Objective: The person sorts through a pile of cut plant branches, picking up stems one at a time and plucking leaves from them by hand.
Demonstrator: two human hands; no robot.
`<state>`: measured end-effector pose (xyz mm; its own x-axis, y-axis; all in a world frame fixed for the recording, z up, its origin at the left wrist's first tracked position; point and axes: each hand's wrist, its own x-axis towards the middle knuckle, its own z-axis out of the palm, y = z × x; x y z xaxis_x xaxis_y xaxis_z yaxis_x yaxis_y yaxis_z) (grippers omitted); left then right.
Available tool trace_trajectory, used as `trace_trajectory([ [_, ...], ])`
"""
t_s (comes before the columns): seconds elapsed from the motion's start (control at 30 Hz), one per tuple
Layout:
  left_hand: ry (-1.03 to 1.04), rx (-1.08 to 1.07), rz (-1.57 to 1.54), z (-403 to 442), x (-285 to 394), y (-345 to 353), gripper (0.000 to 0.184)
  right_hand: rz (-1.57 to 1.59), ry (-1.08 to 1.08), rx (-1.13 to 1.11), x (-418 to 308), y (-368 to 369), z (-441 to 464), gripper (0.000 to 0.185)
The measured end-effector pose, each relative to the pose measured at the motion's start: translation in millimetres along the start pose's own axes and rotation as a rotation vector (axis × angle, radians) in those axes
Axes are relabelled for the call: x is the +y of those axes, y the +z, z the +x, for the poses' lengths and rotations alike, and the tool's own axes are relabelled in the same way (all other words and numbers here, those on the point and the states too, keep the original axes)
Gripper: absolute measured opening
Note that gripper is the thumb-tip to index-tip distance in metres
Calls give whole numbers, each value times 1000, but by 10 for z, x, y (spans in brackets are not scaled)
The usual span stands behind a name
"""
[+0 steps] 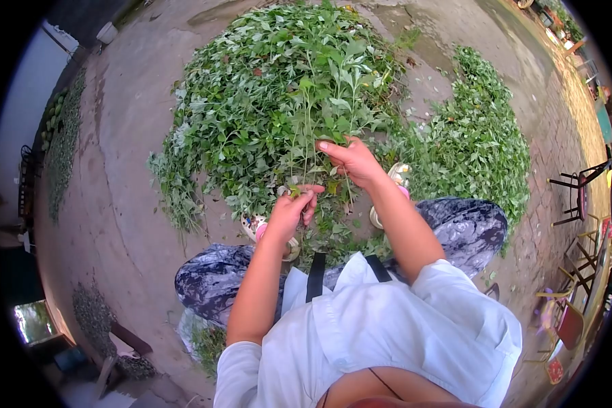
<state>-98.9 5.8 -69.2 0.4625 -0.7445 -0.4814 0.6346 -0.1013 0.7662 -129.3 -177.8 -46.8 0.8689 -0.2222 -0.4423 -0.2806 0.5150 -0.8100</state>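
Observation:
Green leafy stems (pixel 347 75) stand upright from my right hand (pixel 350 160), whose fingers are closed round their lower part. Lower and to the left, my left hand (pixel 294 211) has its fingers bent together at the foot of a thin stem (pixel 308 136). The two hands are a short way apart. Behind them lies a large heap of cut leafy plants (pixel 251 102), and loose leaves lie on the ground between my feet.
A second pile of greens (pixel 483 136) lies to the right. My patterned shoes (pixel 255 224) flank the loose leaves. Chairs (pixel 571 326) stand along the right edge. At the upper left is a white bucket (pixel 107 32). A bag of greens (pixel 207 343) sits behind my left leg.

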Motion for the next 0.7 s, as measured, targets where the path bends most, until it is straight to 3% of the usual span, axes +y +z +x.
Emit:
trace_trajectory([
  [0.2,120,98,-178,-47,144,201,37,-134,-38,0,57,47,-15,23],
  [0.3,74,67,-229,0,143,176,32,-147,-43,-49,112,35,-10,22],
  [0.37,86,25,-265,79,82,127,22,9,-25,-63,110,43,-23,24],
  [0.47,102,88,-279,82,140,187,17,86,-1,-50,89,35,-50,30],
  [0.7,156,280,-81,72,149,302,22,14,-42,-76,105,-29,-70,26],
])
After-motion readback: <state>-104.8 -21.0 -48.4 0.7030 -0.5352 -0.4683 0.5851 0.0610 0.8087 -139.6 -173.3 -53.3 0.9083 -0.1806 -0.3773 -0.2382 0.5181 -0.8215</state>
